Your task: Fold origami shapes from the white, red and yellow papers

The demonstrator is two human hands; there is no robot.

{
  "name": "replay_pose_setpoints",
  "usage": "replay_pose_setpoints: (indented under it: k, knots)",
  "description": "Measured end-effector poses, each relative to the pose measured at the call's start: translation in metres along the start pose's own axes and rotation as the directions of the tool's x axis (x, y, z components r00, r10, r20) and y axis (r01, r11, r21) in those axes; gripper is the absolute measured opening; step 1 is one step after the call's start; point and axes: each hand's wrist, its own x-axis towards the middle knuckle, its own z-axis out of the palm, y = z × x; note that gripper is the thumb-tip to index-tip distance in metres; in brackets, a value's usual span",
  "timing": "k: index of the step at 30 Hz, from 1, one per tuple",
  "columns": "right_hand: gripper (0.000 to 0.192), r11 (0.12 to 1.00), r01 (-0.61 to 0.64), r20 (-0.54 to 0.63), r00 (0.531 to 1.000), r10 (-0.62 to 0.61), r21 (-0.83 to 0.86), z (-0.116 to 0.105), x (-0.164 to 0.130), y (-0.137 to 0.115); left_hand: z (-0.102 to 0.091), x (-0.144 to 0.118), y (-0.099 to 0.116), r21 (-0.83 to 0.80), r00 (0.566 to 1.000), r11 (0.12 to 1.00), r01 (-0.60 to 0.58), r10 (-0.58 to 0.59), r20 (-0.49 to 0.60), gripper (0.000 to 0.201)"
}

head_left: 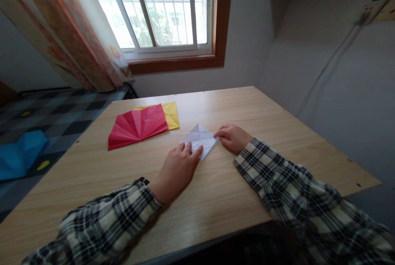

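Note:
A small folded white paper (200, 135) lies flat on the wooden table, one corner pointing away from me and creases across its face. My left hand (180, 164) rests over its near left side, fingers stretched out and pressing it down. At the paper's right corner, my right hand (233, 137) is closed, with thumb and forefinger pinching the tip. The left fingers cover part of the paper's lower left edge.
On the table (240, 108), left of the white paper, a creased red paper (138, 123) overlaps a yellow paper (172, 115). A blue folded paper (23, 152) lies on the checked bed cover (70, 108) at far left. A window (166, 10) stands behind.

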Motion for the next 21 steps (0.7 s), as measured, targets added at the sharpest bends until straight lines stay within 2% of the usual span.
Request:
replay_pose_setpoints:
  k: [5, 9, 13, 16, 18, 21]
  knots:
    - [0.022, 1.000, 0.028, 0.005, 1.000, -0.028, -0.010, 0.000, -0.002, -0.001, -0.002, 0.000, 0.000, -0.003, 1.000, 1.000, -0.001, 0.001, 0.012, 0.043]
    - [0.022, 1.000, 0.013, 0.003, 1.000, -0.013, -0.010, 0.001, -0.002, 0.002, -0.002, -0.001, 0.001, -0.001, 1.000, 1.000, -0.005, 0.005, 0.007, 0.041]
    - [0.021, 1.000, 0.004, 0.014, 1.000, -0.004, -0.011, 0.000, -0.002, 0.002, 0.005, -0.003, 0.000, -0.014, 0.998, 1.000, -0.008, 0.007, -0.064, 0.038]
    - [0.020, 1.000, 0.004, 0.025, 1.000, -0.003, -0.021, 0.000, -0.002, -0.001, 0.012, -0.002, -0.004, -0.082, 0.987, 0.993, -0.085, 0.073, -0.145, 0.036]
    - [0.020, 0.999, 0.008, 0.027, 1.000, -0.007, -0.032, 0.000, -0.002, -0.003, 0.017, -0.001, -0.007, -0.156, 0.979, 0.976, -0.155, 0.131, -0.153, 0.035]
    - [0.019, 0.999, 0.013, 0.028, 1.000, -0.012, -0.051, 0.000, -0.001, -0.004, 0.019, 0.003, -0.010, -0.241, 0.976, 0.953, -0.185, 0.149, -0.158, 0.032]
